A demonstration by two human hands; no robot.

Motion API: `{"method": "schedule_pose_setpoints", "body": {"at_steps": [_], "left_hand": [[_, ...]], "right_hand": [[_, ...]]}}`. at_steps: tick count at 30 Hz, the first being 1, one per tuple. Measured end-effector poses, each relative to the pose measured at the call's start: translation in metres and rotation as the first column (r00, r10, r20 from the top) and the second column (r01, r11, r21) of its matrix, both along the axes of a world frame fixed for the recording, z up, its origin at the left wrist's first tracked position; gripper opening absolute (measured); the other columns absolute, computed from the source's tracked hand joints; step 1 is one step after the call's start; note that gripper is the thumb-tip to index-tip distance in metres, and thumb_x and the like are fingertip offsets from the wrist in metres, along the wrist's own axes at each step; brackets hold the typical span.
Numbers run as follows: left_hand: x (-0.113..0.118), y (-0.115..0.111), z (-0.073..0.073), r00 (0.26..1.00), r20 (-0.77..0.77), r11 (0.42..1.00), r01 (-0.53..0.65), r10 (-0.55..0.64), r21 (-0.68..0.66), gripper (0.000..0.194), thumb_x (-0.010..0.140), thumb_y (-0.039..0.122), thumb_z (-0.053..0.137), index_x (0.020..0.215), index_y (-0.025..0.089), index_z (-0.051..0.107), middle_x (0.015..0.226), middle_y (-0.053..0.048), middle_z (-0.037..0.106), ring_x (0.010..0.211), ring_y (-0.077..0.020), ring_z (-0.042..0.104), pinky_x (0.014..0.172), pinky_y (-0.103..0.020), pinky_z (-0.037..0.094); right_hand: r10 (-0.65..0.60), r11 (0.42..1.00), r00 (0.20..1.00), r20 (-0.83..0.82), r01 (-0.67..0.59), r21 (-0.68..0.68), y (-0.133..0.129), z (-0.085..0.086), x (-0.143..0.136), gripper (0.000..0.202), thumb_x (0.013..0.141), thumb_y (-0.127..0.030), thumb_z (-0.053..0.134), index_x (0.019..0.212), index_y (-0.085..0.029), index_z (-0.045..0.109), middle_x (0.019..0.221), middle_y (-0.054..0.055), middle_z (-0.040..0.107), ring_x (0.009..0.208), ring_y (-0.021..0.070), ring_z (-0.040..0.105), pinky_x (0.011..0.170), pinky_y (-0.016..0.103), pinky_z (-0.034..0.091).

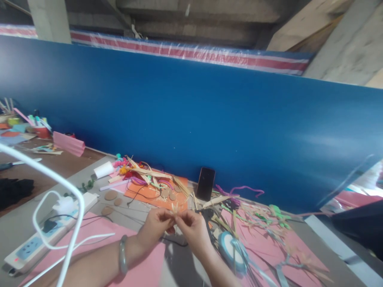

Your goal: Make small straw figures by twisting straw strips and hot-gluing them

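- Your left hand (154, 225) pinches a small pale piece (175, 207) between thumb and finger, and a shiny bangle (123, 255) is on that wrist.
- Your right hand (194, 229) pinches the same piece, and your fingertips meet there.
- The piece is right in your fingers, its thin tips poking up toward twelve o'clock. It is too small and blurry for you to see just what it is.
- At eleven o'clock from your hands is an orange sheet (182, 200), with pale strips on it.
- At one o'clock, a black phone (205, 184) leans on the big blue wall (179, 119).
- At four o'clock sits a round blue and white thing (231, 253).
- At seven o'clock, under your left arm, lies a pink sheet (149, 259).
- At nine o'clock is a white power strip (60, 228) with plugs in it.
- At ten o'clock are flat brown circles (110, 195).
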State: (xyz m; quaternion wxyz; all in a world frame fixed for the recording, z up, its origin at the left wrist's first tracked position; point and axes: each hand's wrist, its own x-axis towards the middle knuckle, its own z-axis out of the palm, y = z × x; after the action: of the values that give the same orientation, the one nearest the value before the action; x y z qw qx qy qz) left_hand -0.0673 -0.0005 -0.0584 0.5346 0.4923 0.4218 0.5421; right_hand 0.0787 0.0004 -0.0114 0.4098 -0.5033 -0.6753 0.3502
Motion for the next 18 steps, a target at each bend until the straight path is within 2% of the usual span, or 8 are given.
{"method": "schedule_pose_setpoints", "body": {"at_steps": [5,10,15,18], "left_hand": [[0.0,-0.001,0.0,0.998,-0.064,0.999,-0.012,0.015,0.041,0.03,0.071,0.039,0.074,0.056,0.014,0.067,0.049,-0.002,0.062,0.051,-0.0148,0.057,0.052,-0.024,0.043],[-0.002,0.0,0.001,0.991,-0.131,0.998,0.007,0.0,0.057,0.025,0.071,0.032,0.07,0.054,0.015,0.065,0.051,-0.002,0.065,0.055,-0.0159,0.059,0.055,-0.024,0.045],[-0.002,0.0,0.0,0.995,-0.099,0.998,0.016,-0.01,0.065,0.024,0.071,0.03,0.07,0.054,0.015,0.066,0.052,-0.003,0.065,0.057,-0.0166,0.059,0.057,-0.025,0.046],[-0.002,0.001,-0.002,0.997,-0.052,0.997,0.061,-0.058,0.054,0.021,0.071,0.03,0.072,0.058,0.014,0.069,0.054,-0.004,0.066,0.058,-0.0171,0.06,0.059,-0.026,0.047]], "right_hand": [[0.049,0.998,0.997,-0.052,-0.051,-0.045,-0.002,-0.005,0.0,0.012,0.073,-0.025,0.067,0.075,-0.014,0.074,0.06,0.003,0.073,0.055,0.0169,0.064,0.054,0.024,0.048],[0.059,0.997,0.994,-0.094,-0.063,-0.043,-0.002,-0.009,-0.002,0.021,0.077,-0.034,0.068,0.07,-0.014,0.072,0.058,0.005,0.073,0.053,0.0175,0.065,0.054,0.025,0.049],[0.034,0.999,0.999,-0.041,-0.035,-0.008,-0.001,-0.012,-0.002,0.018,0.077,-0.03,0.067,0.067,-0.016,0.07,0.057,0.003,0.072,0.052,0.0159,0.064,0.053,0.023,0.047],[0.005,1.0,1.0,-0.008,-0.005,0.027,0.001,-0.013,-0.001,0.013,0.075,-0.024,0.064,0.066,-0.016,0.069,0.057,0.001,0.07,0.051,0.0144,0.06,0.051,0.022,0.044]]}}
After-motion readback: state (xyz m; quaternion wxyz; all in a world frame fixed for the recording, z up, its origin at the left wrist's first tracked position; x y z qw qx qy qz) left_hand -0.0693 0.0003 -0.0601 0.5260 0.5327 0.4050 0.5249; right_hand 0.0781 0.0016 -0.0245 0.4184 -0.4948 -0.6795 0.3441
